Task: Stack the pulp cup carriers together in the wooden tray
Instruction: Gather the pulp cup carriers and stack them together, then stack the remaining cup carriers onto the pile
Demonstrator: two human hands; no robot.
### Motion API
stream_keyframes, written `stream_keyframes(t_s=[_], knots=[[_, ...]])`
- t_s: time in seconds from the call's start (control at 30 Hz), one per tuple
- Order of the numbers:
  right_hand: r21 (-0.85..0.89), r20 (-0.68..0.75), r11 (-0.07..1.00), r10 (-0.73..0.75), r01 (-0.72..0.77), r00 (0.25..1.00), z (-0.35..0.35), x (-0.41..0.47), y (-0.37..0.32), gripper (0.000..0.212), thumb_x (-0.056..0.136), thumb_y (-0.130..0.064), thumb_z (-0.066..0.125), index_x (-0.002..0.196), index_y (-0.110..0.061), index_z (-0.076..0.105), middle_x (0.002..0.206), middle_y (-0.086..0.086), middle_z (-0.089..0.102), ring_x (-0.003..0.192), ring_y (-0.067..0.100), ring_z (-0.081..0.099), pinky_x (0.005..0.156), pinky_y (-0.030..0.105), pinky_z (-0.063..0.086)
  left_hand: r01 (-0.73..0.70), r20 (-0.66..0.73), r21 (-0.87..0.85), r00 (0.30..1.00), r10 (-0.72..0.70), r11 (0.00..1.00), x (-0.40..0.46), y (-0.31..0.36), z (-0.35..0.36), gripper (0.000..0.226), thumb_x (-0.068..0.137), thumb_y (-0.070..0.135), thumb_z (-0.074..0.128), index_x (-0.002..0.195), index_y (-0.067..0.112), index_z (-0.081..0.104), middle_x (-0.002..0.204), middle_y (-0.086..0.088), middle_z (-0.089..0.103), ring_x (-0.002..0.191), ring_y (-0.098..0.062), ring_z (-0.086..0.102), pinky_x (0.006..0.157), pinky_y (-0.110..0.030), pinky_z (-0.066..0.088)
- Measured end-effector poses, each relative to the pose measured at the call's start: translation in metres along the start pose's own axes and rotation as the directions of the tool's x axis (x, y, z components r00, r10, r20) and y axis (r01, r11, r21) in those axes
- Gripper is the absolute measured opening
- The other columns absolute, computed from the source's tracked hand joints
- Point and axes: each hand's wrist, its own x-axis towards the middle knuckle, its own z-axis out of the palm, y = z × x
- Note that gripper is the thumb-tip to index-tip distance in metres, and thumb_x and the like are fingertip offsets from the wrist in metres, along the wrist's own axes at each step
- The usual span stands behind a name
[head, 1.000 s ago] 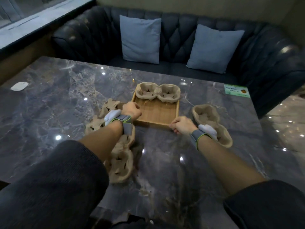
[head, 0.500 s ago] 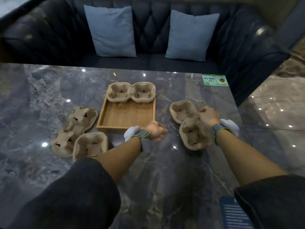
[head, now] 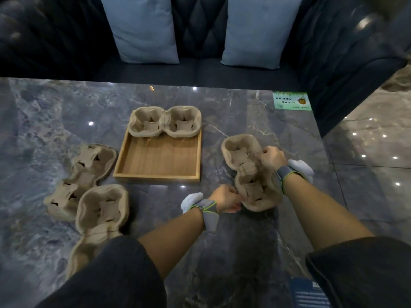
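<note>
At lower left two pulp carriers [head: 85,174] lie loose, at centre the wooden tray [head: 159,175] bears one carrier [head: 165,124] on its far rim, and at right the left hand [head: 225,200] and right hand [head: 272,156] grasp a fourth carrier [head: 250,172], seemingly the pick-up step, next needing a lift onto that one.

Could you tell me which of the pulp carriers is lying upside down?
The far-left carrier, left of the wooden tray: its cup bottoms bulge upward, while the others' cups open upward.
</note>
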Motion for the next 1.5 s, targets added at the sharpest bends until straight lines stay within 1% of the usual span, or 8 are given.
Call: stream_keyframes(t_s=[0.23, 0.37, 0.6, 0.7, 1.0, 1.13, 1.27, 1.5], knots=[[0.000, 0.018, 1.000, 0.027, -0.027, 0.999, 0.005, 0.003, -0.001, 0.031, 0.096, -0.013, 0.045, 0.106, 0.010, 0.064, 0.118, 0.027, 0.062, 0.112, 0.038, 0.054, 0.087, 0.037, 0.044, 0.016, 0.019, -0.012, 1.000, -0.016, 1.000, -0.004, -0.002, -0.004, 0.026, 0.089, 0.010, 0.056, 0.064, 0.013, 0.048, 0.064, -0.005, 0.055, 0.029, 0.003, 0.055, 0.041, -0.010, 0.047], [-0.028, 0.044, 0.999, 0.019, -0.018, 0.999, 0.006, -0.002, -0.007, 0.029, 0.094, -0.007, 0.042, 0.068, -0.002, 0.052, 0.084, 0.019, 0.052, 0.088, 0.028, 0.046, 0.072, 0.031, 0.035, 0.006, -0.020, -0.041, 1.000, -0.007, 0.999, -0.009, -0.006, -0.013, 0.025, 0.086, 0.009, 0.058, 0.065, 0.013, 0.048, 0.063, -0.006, 0.056, 0.032, 0.000, 0.057, 0.039, -0.011, 0.048], [-0.005, 0.054, 0.998, -0.060, 0.061, 0.997, 0.017, -0.025, -0.030, 0.028, 0.094, -0.014, 0.046, 0.068, -0.004, 0.053, 0.082, 0.015, 0.050, 0.080, 0.029, 0.050, 0.071, 0.034, 0.036, -0.065, -0.161, -0.067, 0.985, 0.054, 0.996, -0.034, -0.013, -0.039, 0.023, 0.080, 0.004, 0.062, 0.067, 0.015, 0.047, 0.060, -0.007, 0.052, 0.051, -0.014, 0.053, 0.054, -0.025, 0.051], [0.046, 0.040, 0.992, -0.116, 0.114, 0.992, 0.026, -0.038, -0.047, 0.040, 0.094, -0.016, 0.047, 0.055, -0.014, 0.038, 0.064, 0.010, 0.043, 0.072, 0.027, 0.044, 0.069, 0.030, 0.032, -0.118, -0.210, -0.098, 0.973, 0.095, 0.988, -0.056, -0.018, -0.056, 0.017, 0.080, -0.004, 0.061, 0.074, 0.008, 0.050, 0.062, -0.008, 0.050, 0.054, -0.015, 0.049, 0.041, -0.020, 0.050], [0.205, 0.099, 0.954, -0.242, 0.219, 0.965, 0.060, -0.072, -0.095, 0.013, 0.090, -0.021, 0.051, 0.083, -0.009, 0.048, 0.095, 0.016, 0.052, 0.088, 0.027, 0.050, 0.088, 0.051, 0.048, -0.250, -0.415, 0.066, 0.874, 0.255, 0.966, -0.124, -0.034, -0.114, 0.025, 0.076, -0.010, 0.054, 0.060, 0.009, 0.057, 0.026, 0.008, 0.050, 0.026, -0.001, 0.044, 0.029, -0.007, 0.032], [0.275, 0.181, 0.940, -0.258, 0.203, 0.949, 0.088, -0.097, -0.120, 0.016, 0.084, -0.011, 0.055, 0.072, -0.013, 0.045, 0.073, 0.009, 0.052, 0.060, 0.024, 0.051, 0.053, 0.036, 0.048, -0.212, -0.528, 0.046, 0.825, 0.204, 0.976, -0.152, -0.059, -0.144, 0.011, 0.081, 0.001, 0.060, 0.090, 0.004, 0.066, 0.052, -0.001, 0.054, 0.037, -0.005, 0.047, 0.034, -0.014, 0.037], [0.414, 0.251, 0.900, -0.256, 0.135, 0.934, 0.123, -0.122, -0.141, 0.014, 0.085, -0.003, 0.053, 0.075, -0.010, 0.046, 0.071, 0.010, 0.052, 0.052, 0.020, 0.053, 0.034, 0.019, 0.045, -0.174, -0.614, 0.069, 0.769, 0.179, 0.982, -0.173, -0.085, -0.173, 0.009, 0.082, 0.009, 0.064, 0.075, 0.007, 0.068, 0.073, -0.007, 0.060, 0.075, -0.020, 0.054, 0.065, -0.027, 0.043], [0.466, 0.352, 0.876, -0.314, 0.126, 0.882, 0.173, -0.164, -0.167, 0.025, 0.088, 0.001, 0.049, 0.067, -0.011, 0.046, 0.068, 0.010, 0.054, 0.055, 0.020, 0.055, 0.029, 0.015, 0.046, -0.057, -0.761, 0.077, 0.642, 0.095, 0.995, -0.212, -0.130, -0.203, 0.021, 0.083, 0.014, 0.063, 0.096, 0.002, 0.072, 0.084, -0.004, 0.060, 0.084, -0.019, 0.055, 0.071, -0.025, 0.039]])
